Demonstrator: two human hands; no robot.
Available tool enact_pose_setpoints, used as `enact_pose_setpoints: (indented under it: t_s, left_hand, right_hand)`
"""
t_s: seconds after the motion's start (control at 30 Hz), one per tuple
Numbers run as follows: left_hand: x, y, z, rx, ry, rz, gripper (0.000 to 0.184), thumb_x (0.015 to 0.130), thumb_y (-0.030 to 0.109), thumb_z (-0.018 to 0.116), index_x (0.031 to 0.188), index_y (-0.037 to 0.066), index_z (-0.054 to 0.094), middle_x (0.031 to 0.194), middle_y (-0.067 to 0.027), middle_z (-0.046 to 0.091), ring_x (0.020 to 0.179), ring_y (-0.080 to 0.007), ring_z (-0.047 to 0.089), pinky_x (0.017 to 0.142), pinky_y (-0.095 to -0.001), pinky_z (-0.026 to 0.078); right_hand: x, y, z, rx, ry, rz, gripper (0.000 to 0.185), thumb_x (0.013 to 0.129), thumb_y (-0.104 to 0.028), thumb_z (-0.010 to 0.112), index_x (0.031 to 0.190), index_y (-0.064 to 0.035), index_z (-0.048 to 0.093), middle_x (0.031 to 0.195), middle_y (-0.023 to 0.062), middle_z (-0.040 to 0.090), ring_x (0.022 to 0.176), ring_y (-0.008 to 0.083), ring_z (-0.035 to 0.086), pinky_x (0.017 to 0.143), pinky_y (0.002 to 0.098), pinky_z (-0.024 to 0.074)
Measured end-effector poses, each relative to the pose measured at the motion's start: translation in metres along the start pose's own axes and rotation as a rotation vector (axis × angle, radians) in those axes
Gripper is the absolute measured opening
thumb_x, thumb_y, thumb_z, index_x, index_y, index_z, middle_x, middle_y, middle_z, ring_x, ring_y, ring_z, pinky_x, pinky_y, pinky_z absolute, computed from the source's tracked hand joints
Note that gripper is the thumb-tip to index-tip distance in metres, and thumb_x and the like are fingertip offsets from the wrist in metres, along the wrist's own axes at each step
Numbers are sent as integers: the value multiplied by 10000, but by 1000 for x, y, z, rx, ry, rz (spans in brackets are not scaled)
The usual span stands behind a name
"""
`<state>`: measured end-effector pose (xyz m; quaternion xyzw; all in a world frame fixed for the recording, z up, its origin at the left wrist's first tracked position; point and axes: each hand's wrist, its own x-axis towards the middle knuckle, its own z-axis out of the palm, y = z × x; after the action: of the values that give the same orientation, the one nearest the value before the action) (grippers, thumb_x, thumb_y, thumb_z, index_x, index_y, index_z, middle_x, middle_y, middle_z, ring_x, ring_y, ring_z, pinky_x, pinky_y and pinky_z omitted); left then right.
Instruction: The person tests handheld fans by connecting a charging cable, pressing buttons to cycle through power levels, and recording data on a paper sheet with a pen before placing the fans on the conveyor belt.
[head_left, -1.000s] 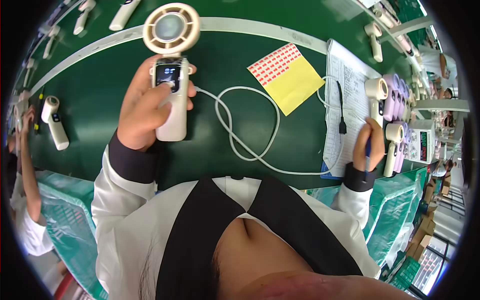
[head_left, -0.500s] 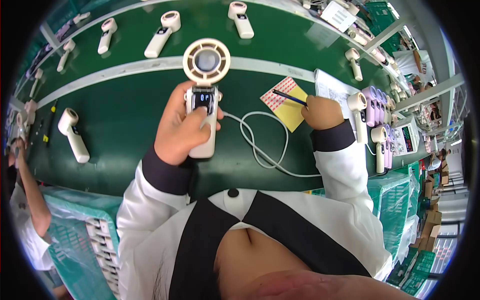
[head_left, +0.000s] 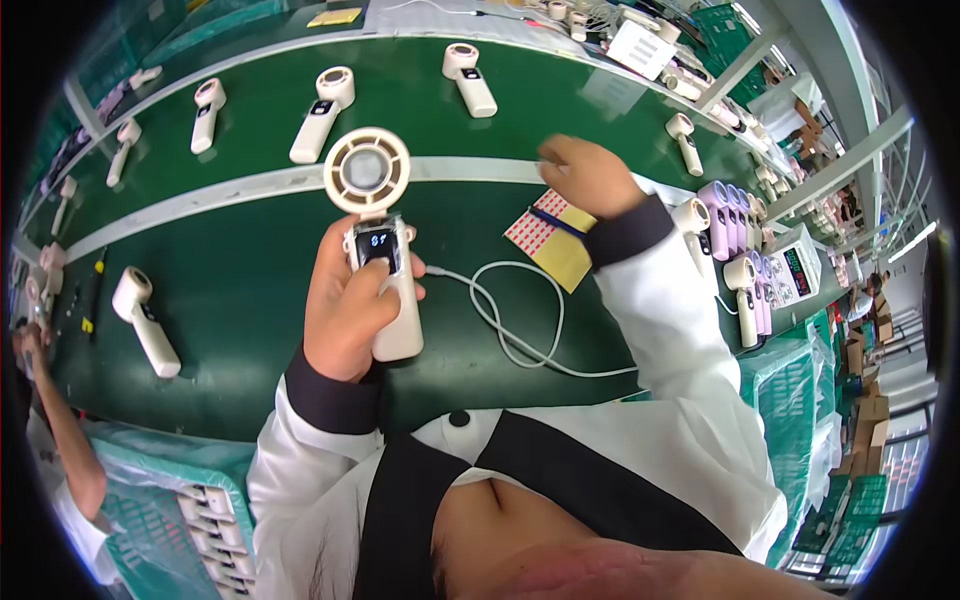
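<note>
My left hand point(head_left: 350, 300) is wrapped round a cream handheld fan point(head_left: 398, 325), its thumb on the button below a lit display. The fan's round head points up, and a white cable point(head_left: 490, 310) runs from its side. Out over the table, beyond the yellow sticker sheet point(head_left: 562, 262), my right hand point(head_left: 590, 178) is raised with nothing visible in it; its fingers are slightly bent and apart. A dark pen point(head_left: 556, 221) lies across the sheet with its red arrow stickers.
Several cream fans lie on the green surface past the metal strip point(head_left: 460, 170). One fan point(head_left: 146, 322) lies at left. Purple fans point(head_left: 722, 218) and a meter with red digits point(head_left: 795, 268) stand at right. Crates flank me; a co-worker's arm point(head_left: 65, 420) is at far left.
My right hand has let go of the pen, which now lies on the sticker sheet, and moved forward. The view has tilted up, showing more of the far table. My left hand still holds the fan.
</note>
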<state>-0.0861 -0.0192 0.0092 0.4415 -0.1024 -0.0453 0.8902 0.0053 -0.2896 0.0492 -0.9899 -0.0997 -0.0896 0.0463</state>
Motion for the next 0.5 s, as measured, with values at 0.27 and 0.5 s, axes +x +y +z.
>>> enact_pose_setpoints:
  t_s: [0.27,0.5]
  left_hand:
    - [16,-17,5,46,80,-14,570,658,-74,367,1223,-7,334,1072,-195,503,809,-234,540,661,-302,473]
    - [12,-21,3,81,150,-41,550,669,-66,388,1215,-9,346,1065,-193,507,813,-231,542,661,-303,474]
  right_hand:
    - [141,10,55,359,-47,67,318,823,-258,456,957,-14,608,912,125,637,778,290,582,722,346,461]
    - [134,-14,43,1044,-272,3,289,795,-192,538,982,28,557,874,127,612,696,232,576,634,302,470]
